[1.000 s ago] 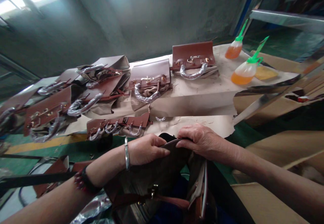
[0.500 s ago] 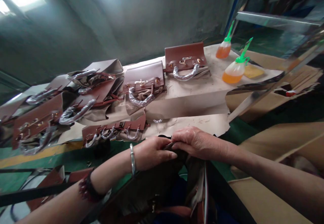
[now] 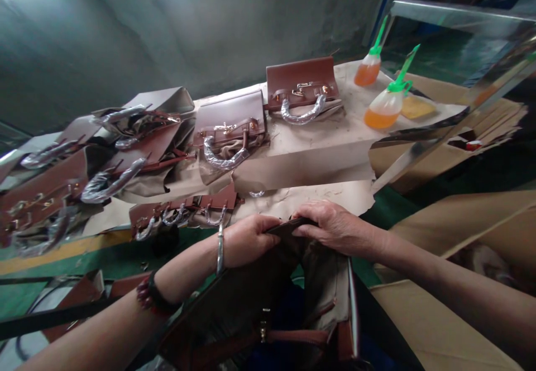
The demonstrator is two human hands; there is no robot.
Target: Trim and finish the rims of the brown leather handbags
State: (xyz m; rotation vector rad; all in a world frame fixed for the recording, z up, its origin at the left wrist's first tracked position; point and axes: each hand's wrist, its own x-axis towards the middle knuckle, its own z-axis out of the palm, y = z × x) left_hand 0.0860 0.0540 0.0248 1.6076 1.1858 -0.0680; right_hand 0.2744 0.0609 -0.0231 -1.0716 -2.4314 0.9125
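Note:
A brown handbag (image 3: 299, 336) with a metal clasp and a strap across it rests at my lap, its upper part in shadow. My left hand (image 3: 249, 239) pinches the bag's dark upper edge between thumb and fingers. Close beside it, my right hand (image 3: 329, 224) grips the same edge, thumb below and fingers on top. A short stretch of the edge shows between the two hands. The fingertips on its far side are hidden. On my left wrist are a metal bangle and a dark bead bracelet.
Several brown handbags (image 3: 301, 77) with plastic-wrapped handles lie on the paper-covered table (image 3: 301, 170), more on a lower shelf. Two green-nozzled bottles (image 3: 383, 108) of orange liquid stand near a yellow sponge (image 3: 416, 107). Cardboard boxes (image 3: 481, 226) and a metal frame (image 3: 456, 10) are at right.
My hands have moved slightly apart along the bag's edge, and more of that edge shows between them. The bag's strap and clasp have come further into view. The whole view has shifted slightly.

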